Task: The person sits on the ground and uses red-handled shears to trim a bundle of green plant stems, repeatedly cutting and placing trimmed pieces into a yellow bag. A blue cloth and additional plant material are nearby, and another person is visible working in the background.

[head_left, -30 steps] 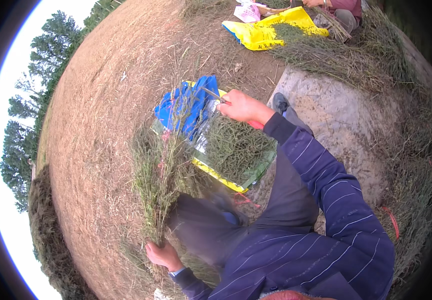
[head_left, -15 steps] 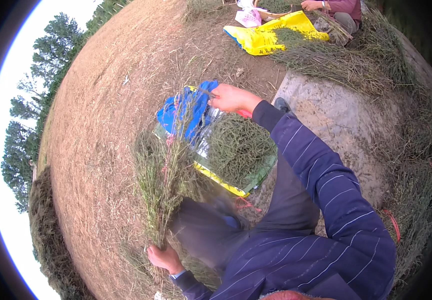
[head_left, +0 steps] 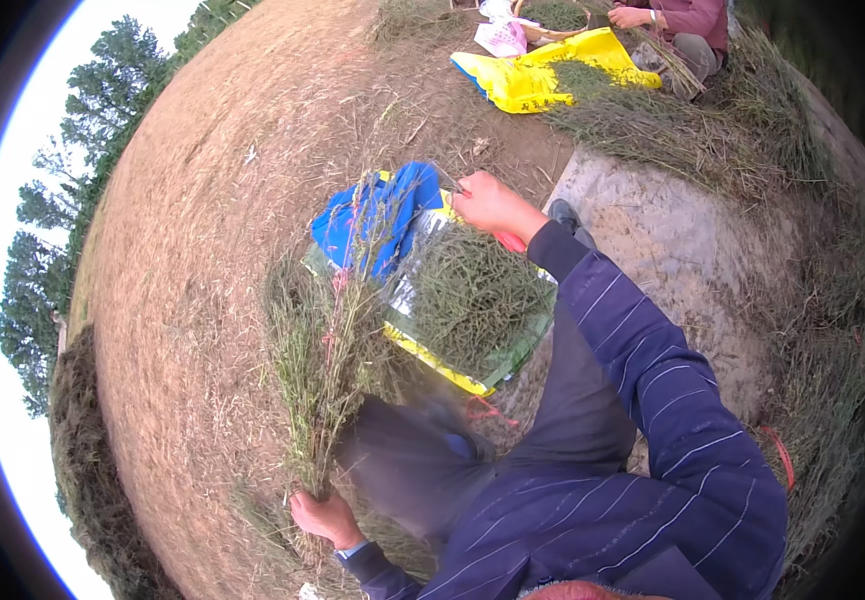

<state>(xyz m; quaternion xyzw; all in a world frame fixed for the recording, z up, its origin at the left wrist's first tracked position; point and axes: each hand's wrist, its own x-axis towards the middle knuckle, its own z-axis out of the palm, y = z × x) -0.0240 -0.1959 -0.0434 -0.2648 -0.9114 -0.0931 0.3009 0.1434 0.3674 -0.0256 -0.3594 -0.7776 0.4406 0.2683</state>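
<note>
My left hand (head_left: 325,518) is closed round the lower end of a bundle of long dry-green plant stalks (head_left: 321,400), whose tops fan upward past a pink strand. My right hand (head_left: 498,207) is stretched forward, its fingers pinched; a thin dark piece, too small to name, shows at the fingertips, and something red shows under the palm. Below that hand lies an opened sack (head_left: 440,362) with yellow edging, holding a heap of short green sprigs (head_left: 478,295). Blue cloth or sacking (head_left: 413,205) lies by its far left side, partly behind the stalk tops.
A person in a maroon sleeve (head_left: 693,20) sits at the far right beside a yellow sheet (head_left: 528,88), a basket (head_left: 553,33) and cut stalks (head_left: 693,130). A pale ground sheet (head_left: 663,230) spreads to my right. Red string (head_left: 781,455) lies near more stalks.
My right hand has moved a little to the right, away from the stalk tops and blue cloth. My left hand keeps its grip on the bundle, almost unmoved.
</note>
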